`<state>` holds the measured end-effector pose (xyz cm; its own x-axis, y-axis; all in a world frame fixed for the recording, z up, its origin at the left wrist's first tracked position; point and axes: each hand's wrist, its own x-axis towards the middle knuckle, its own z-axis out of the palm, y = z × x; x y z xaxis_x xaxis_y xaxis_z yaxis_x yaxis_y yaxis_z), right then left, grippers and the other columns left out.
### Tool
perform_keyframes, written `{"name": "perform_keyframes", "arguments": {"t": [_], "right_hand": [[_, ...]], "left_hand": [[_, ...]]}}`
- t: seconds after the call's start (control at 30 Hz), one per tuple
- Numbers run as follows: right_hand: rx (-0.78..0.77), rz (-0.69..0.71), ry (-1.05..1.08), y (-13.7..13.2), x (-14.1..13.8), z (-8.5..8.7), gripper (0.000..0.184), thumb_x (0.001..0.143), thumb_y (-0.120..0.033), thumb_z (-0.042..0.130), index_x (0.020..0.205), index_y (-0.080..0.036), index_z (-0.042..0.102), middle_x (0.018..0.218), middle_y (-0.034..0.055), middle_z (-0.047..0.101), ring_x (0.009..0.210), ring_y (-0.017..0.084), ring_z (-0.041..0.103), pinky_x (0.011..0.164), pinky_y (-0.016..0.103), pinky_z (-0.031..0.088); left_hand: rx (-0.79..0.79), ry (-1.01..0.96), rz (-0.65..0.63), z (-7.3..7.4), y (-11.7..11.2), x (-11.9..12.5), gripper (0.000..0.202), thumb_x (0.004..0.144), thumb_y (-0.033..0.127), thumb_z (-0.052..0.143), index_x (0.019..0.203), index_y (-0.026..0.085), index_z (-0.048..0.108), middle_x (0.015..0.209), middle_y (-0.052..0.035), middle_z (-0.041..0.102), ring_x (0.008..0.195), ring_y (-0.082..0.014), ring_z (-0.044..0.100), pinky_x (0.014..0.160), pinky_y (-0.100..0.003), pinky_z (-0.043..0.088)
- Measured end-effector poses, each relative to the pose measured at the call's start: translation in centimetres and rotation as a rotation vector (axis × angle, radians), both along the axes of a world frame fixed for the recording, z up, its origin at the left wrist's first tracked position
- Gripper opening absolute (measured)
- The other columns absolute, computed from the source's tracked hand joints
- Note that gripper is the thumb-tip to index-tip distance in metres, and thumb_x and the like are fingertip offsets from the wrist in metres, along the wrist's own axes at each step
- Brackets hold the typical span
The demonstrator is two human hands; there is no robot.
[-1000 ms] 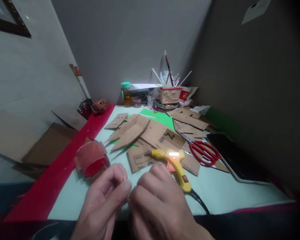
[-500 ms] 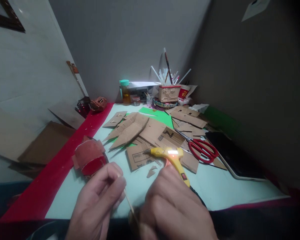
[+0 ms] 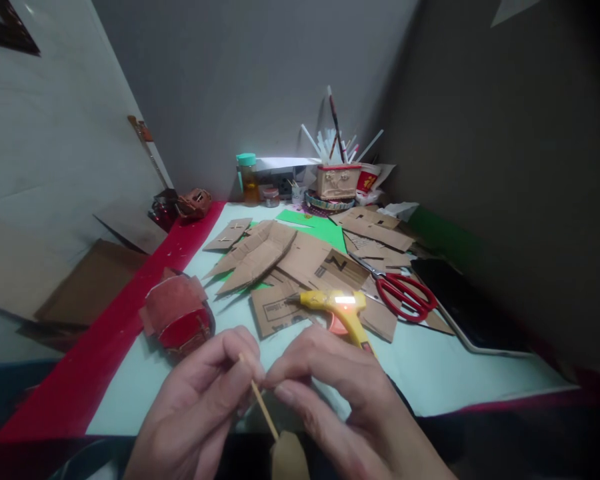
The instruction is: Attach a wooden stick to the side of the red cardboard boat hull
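Note:
My left hand (image 3: 200,407) pinches a thin wooden stick (image 3: 261,403) between thumb and fingers, near the table's front edge. My right hand (image 3: 340,407) meets it from the right, its thumb and forefinger pinched together at the upper part of the same stick. A small cardboard piece (image 3: 289,457) shows at the stick's lower end, by the right thumb. Just behind my right hand a yellow glue gun (image 3: 343,310) lies on cardboard with its light on.
Cardboard pieces (image 3: 280,257) and green paper (image 3: 325,233) cover the middle of the pale table (image 3: 430,373). Red scissors (image 3: 403,293) lie to the right, a red model (image 3: 177,317) to the left. A holder of sticks (image 3: 337,180) and a bottle (image 3: 247,177) stand at the back.
My right hand has come back in toward the left hand and its fingers now pinch the stick. The stick stands more in view than before.

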<state>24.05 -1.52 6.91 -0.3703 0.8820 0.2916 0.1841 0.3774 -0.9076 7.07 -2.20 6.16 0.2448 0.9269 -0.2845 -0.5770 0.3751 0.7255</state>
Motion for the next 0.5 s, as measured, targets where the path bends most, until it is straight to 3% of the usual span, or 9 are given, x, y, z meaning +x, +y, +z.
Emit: {"name": "perform_keyframes", "arguments": {"t": [0.3, 0.4, 0.5], "right_hand": [[-0.443, 0.084, 0.221, 0.64, -0.71, 0.32, 0.007, 0.080, -0.021, 0.074, 0.073, -0.019, 0.072, 0.076, -0.0028, 0.060, 0.074, 0.013, 0.055, 0.072, 0.024, 0.043], [-0.504, 0.079, 0.252, 0.80, -0.92, 0.21, 0.010, 0.078, -0.022, 0.072, 0.070, -0.019, 0.068, 0.074, -0.0033, 0.057, 0.073, 0.013, 0.051, 0.070, 0.024, 0.040], [-0.466, 0.096, 0.248, 0.87, -1.00, 0.14, 0.013, 0.082, -0.025, 0.069, 0.071, -0.019, 0.064, 0.075, -0.0027, 0.056, 0.076, 0.014, 0.052, 0.071, 0.025, 0.038]], "left_hand": [[-0.009, 0.070, -0.045, -0.26, 0.21, -0.29, 0.019, 0.077, 0.029, 0.077, 0.067, 0.021, 0.064, 0.076, 0.0011, 0.052, 0.067, -0.0119, 0.050, 0.069, -0.025, 0.052], [0.001, 0.074, -0.082, -0.57, 0.37, -0.37, 0.018, 0.077, 0.031, 0.077, 0.067, 0.021, 0.066, 0.075, 0.0007, 0.054, 0.071, -0.0140, 0.055, 0.070, -0.025, 0.052], [0.003, 0.048, -0.095, -0.79, 0.32, -0.41, 0.020, 0.078, 0.034, 0.077, 0.067, 0.021, 0.067, 0.073, 0.0009, 0.053, 0.072, -0.0142, 0.055, 0.070, -0.025, 0.050]]}}
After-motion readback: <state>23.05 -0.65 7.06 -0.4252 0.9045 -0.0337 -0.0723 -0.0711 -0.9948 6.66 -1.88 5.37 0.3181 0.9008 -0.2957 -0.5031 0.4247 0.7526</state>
